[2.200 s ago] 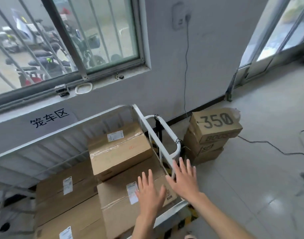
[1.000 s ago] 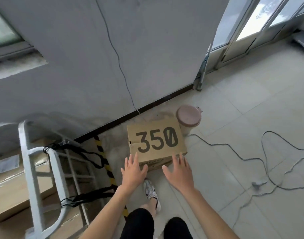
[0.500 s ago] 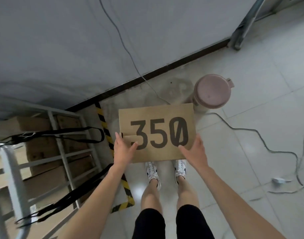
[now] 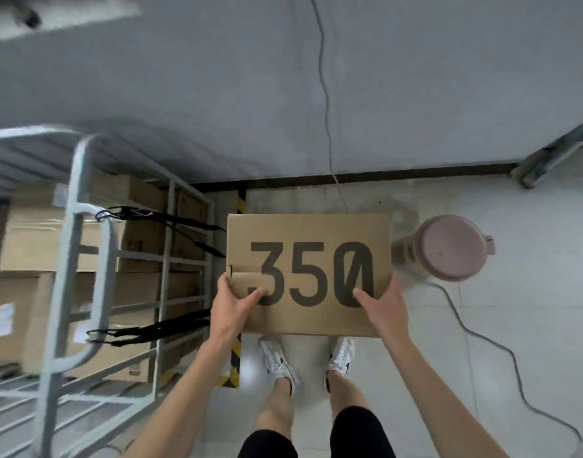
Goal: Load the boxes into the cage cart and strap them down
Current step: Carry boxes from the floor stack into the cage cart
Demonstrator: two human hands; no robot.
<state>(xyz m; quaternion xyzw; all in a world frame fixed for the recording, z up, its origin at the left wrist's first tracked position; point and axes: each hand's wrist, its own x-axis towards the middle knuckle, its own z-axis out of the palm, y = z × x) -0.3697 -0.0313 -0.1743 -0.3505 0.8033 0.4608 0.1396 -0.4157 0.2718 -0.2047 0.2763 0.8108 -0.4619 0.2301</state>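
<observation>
1. The cardboard box marked 350 [image 4: 310, 259] is held level over the floor [image 4: 514, 325], above the person's shoes [image 4: 278, 360], just right of the cage cart [image 4: 82, 226].
2. The left hand [image 4: 232, 309] has its fingers gripping the box's near left corner, thumb on top.
3. The right hand [image 4: 384, 312] has its fingers gripping the near right corner likewise.
4. The cart holds stacked boxes [image 4: 52, 246]; black straps [image 4: 161, 219] hang on its end frame.
5. A pink-lidded jug [image 4: 452, 252] stands beside the box.
</observation>
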